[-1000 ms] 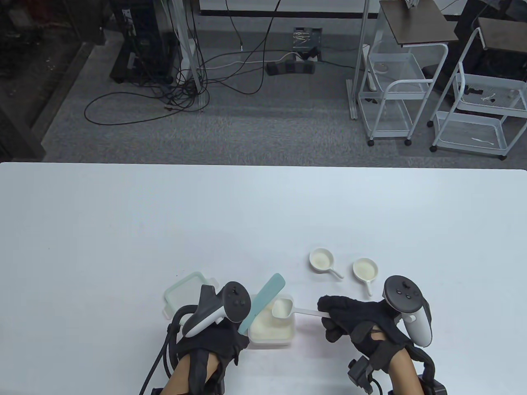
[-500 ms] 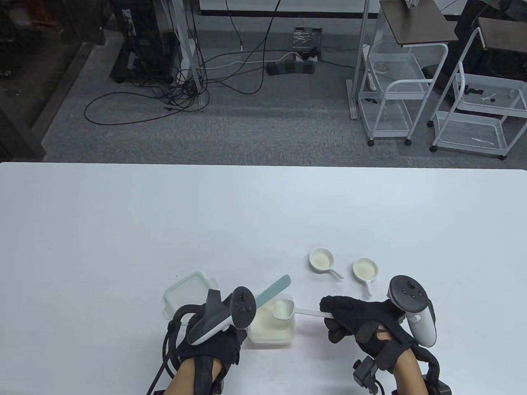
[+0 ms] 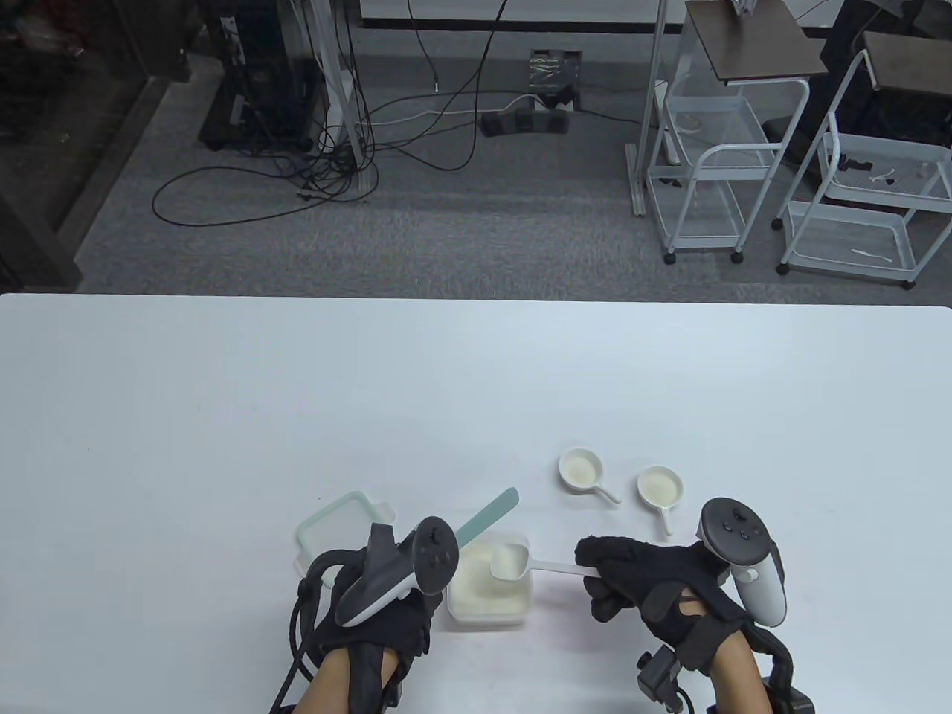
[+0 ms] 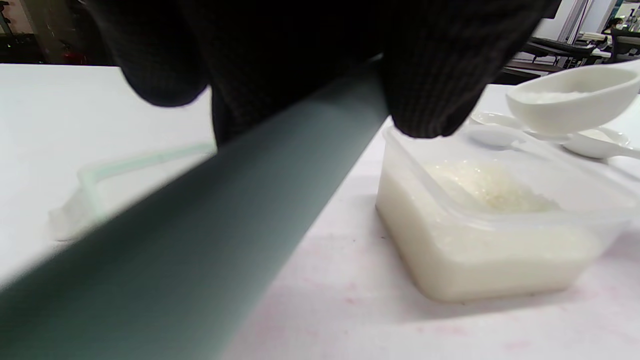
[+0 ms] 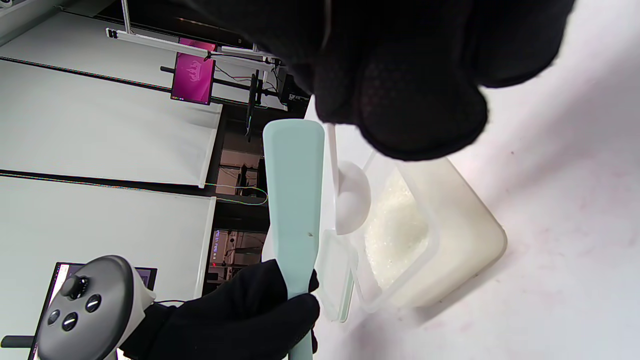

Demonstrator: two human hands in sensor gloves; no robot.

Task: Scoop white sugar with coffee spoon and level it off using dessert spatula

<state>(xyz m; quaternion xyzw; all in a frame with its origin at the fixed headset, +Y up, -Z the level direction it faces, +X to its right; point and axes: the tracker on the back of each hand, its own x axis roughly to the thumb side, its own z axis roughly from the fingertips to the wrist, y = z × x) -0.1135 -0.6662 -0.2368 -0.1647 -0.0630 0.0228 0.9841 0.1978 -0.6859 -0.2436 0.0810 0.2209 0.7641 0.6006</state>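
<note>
My right hand (image 3: 632, 576) grips the handle of a white coffee spoon (image 3: 513, 561). Its bowl holds sugar and hangs over an open clear container of white sugar (image 3: 487, 591). The spoon bowl also shows in the left wrist view (image 4: 570, 100) above the container (image 4: 490, 235). My left hand (image 3: 387, 602) grips a pale teal dessert spatula (image 3: 487, 515). The blade points up and away, off to the left of the spoon and apart from it. In the right wrist view the spatula (image 5: 295, 200) stands beside the spoon (image 5: 350, 200) over the container (image 5: 430, 240).
The container's lid (image 3: 338, 526) lies on the table just left of it, behind my left hand. Two small white handled dishes (image 3: 581, 470) (image 3: 660, 489) with a pale filling sit on the table beyond my right hand.
My left hand has swung the spatula blade off the spoon, back and to the left of the container. The spoon and right hand have stayed almost still.
</note>
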